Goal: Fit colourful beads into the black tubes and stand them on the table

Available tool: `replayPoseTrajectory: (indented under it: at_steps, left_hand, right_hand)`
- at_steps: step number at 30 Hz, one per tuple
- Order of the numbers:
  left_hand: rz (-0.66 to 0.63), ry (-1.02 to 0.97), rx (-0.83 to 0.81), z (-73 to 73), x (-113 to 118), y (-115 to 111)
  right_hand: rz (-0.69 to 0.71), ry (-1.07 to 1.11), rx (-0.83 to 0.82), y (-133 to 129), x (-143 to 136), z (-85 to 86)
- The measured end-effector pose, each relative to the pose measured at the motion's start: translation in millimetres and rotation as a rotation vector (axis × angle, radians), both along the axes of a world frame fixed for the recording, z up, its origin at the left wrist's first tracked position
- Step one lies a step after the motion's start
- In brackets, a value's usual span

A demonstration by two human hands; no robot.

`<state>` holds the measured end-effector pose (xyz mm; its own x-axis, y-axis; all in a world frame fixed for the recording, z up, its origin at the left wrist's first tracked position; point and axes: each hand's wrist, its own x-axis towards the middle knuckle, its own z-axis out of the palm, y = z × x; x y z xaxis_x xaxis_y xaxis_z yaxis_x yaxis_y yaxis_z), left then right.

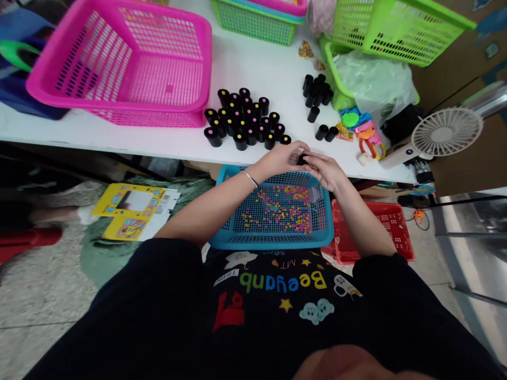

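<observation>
Near the table's front edge, my left hand is closed around a small black cylinder. My right hand meets it from the other side, its fingertips pinched at the cylinder's top; any tiny piece between them is too small to make out. Beyond my left hand stands a cluster of upright black cylinders, each with a pink or yellow dot on top. Several plain black cylinders are farther right. Below my hands, a blue basket holds many small pink and yellow pieces.
A large pink basket stands at the left of the white table. Green baskets are at the back, with another green basket at right holding a plastic bag. A small fan is at the right edge; a red basket sits below.
</observation>
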<state>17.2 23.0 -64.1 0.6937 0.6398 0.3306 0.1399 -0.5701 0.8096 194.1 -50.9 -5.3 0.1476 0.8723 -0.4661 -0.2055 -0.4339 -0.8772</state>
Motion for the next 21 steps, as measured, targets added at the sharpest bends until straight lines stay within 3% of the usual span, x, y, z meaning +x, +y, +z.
replayPoseTrajectory:
  at_steps: [6, 11, 13, 17, 21]
  left_hand:
    - [0.024, 0.078, 0.06, 7.1, 0, -5]
    - [0.124, 0.353, 0.445, 24.0, -4, -18]
    - [0.234, 0.44, 0.577, 29.4, -8, -18]
    - [0.441, 0.556, 0.664, 40.8, -15, -8]
    - [0.399, 0.527, 0.632, 57.8, 12, 2]
  right_hand:
    - [0.012, -0.035, 0.009, 3, -5, 3.8]
    - [0.052, -0.156, 0.055, -25, -2, 5.2]
    - [0.215, -0.306, 0.078, -46, -2, 1.2]
    - [0.71, -0.617, 0.14, -80, -7, -10.7]
    - [1.048, -0.899, 0.104, -80, -14, -16.6]
